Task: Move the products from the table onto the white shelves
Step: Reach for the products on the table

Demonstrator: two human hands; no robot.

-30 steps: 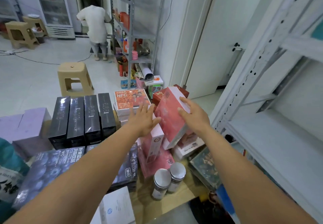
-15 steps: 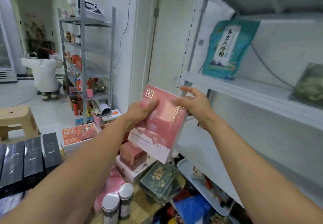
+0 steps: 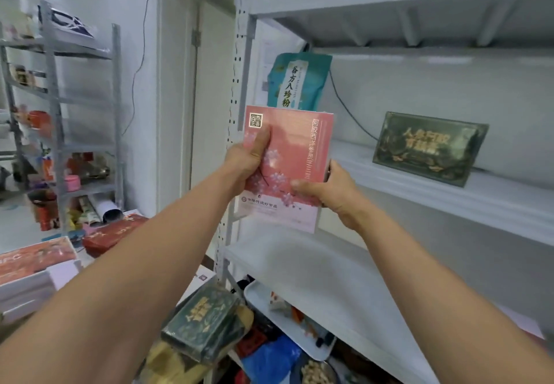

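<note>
Nearest the camera, a dark green box (image 3: 204, 320) is lying tilted at the table edge, with a red box (image 3: 114, 234) and an orange-printed box (image 3: 36, 256) waiting farther left on the table (all judged to be products not yet shelved). Above these, both forearms are reaching forward to the pink box (image 3: 287, 168), which is being held upright in the air, in front of the white shelves (image 3: 449, 201) and not resting on any board. The left hand (image 3: 248, 162) is clasping the left edge with the thumb pressing the front face; the right hand (image 3: 332, 192) is gripping the lower right corner, supporting the weight from beneath. This two-sided hold is judged to be keeping the printed face outward for display. Behind the box, a teal pouch (image 3: 296, 81) is standing against the back wall, and a second green box (image 3: 428, 147) is sitting farther right on the same shelf
</note>
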